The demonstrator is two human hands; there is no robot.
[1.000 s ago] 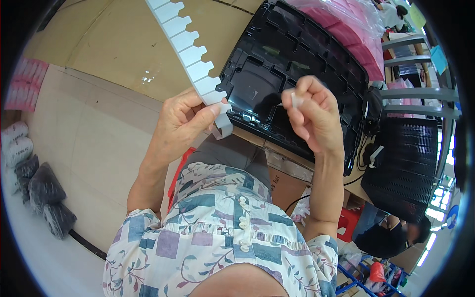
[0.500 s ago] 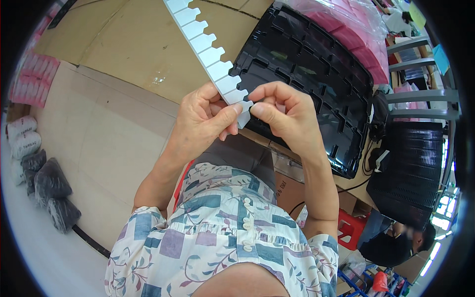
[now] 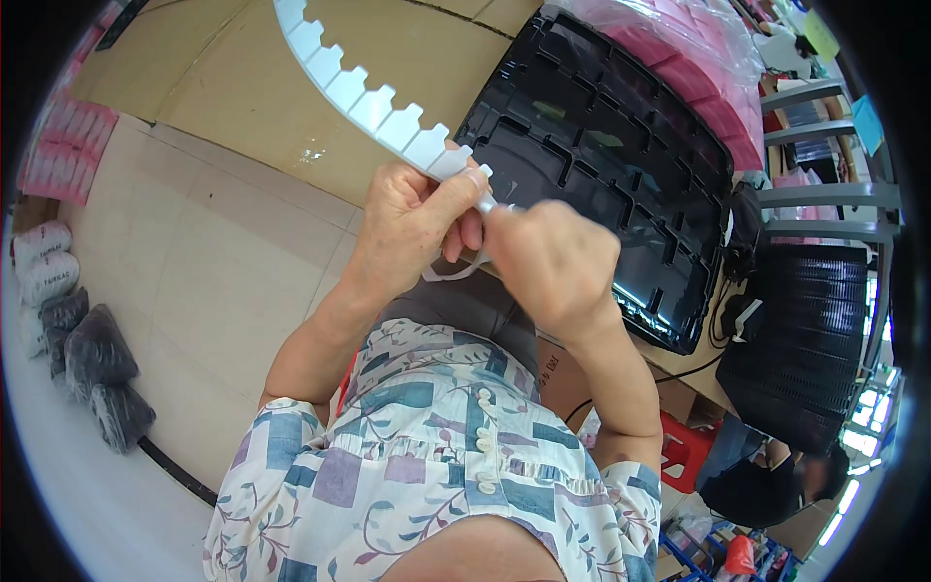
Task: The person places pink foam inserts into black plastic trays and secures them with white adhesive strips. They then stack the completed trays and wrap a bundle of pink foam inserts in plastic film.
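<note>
A long white strip [image 3: 374, 112] with tab-shaped teeth along one edge curves up and away over the table. My left hand [image 3: 405, 213] is closed on its near end, thumb on top and fingers beneath. Close against it, my right hand [image 3: 553, 257] is a curled fist, partly blurred, at the very tip of the strip. Its fingertips are hidden, but it seems to pinch the strip's end. Below the hands hangs a thin white band [image 3: 451, 275] in a loop; where its ends go is hidden.
A large black moulded plastic tray [image 3: 582, 145] lies on the brown tabletop [image 3: 242, 97] at right. Pink pieces in clear film [image 3: 679, 58] are beyond it. A black ribbed bin [image 3: 795, 339] stands far right, near a red stool [image 3: 690, 451] and a bent-over person. Dark bags [image 3: 102, 349] lie on the floor at left.
The strip has bent into a curve and its far end has swung left. My right hand has turned over into a fist, and a thin white loop now shows under the hands.
</note>
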